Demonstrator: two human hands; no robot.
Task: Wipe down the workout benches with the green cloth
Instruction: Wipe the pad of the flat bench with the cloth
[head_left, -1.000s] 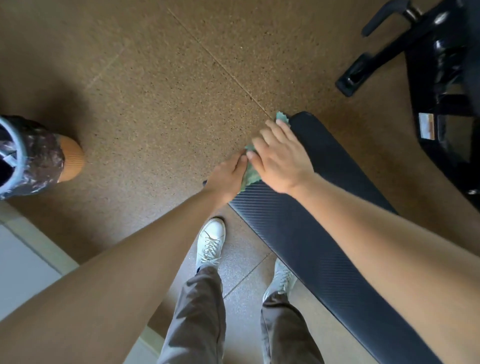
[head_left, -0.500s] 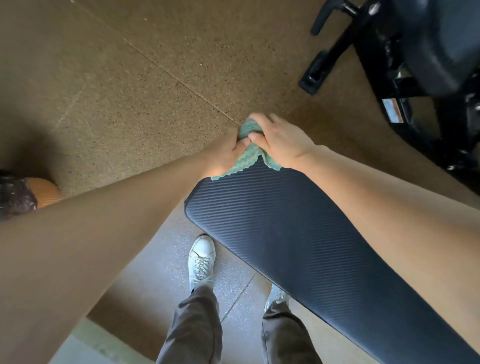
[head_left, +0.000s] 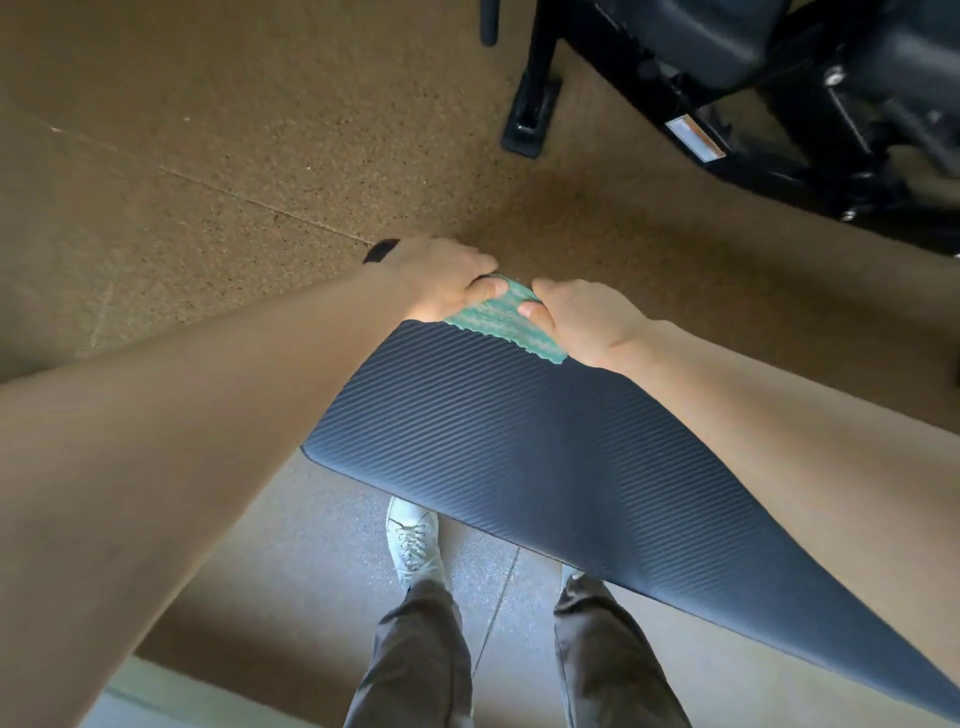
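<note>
A dark ribbed bench pad (head_left: 545, 457) runs from the centre down to the lower right. The green cloth (head_left: 501, 319) lies draped over the pad's far end. My left hand (head_left: 447, 283) grips the cloth's left side, thumb on top. My right hand (head_left: 582, 325) grips its right side, thumb pressed on the fabric. Both hands hold the cloth stretched between them over the end of the pad. The far part of the cloth is hidden behind the edge and my fingers.
A black machine frame (head_left: 727, 104) with a foot (head_left: 530, 114) stands at the top right on the brown speckled floor (head_left: 234, 156). My white shoe (head_left: 413, 540) and grey trouser legs are below the pad. A pale floor strip (head_left: 171, 696) lies at the bottom left.
The view has swung closer over the pad. The cloth went from bunched under my right palm to spread between both hands at the pad's end. The bin at the left has left the view.
</note>
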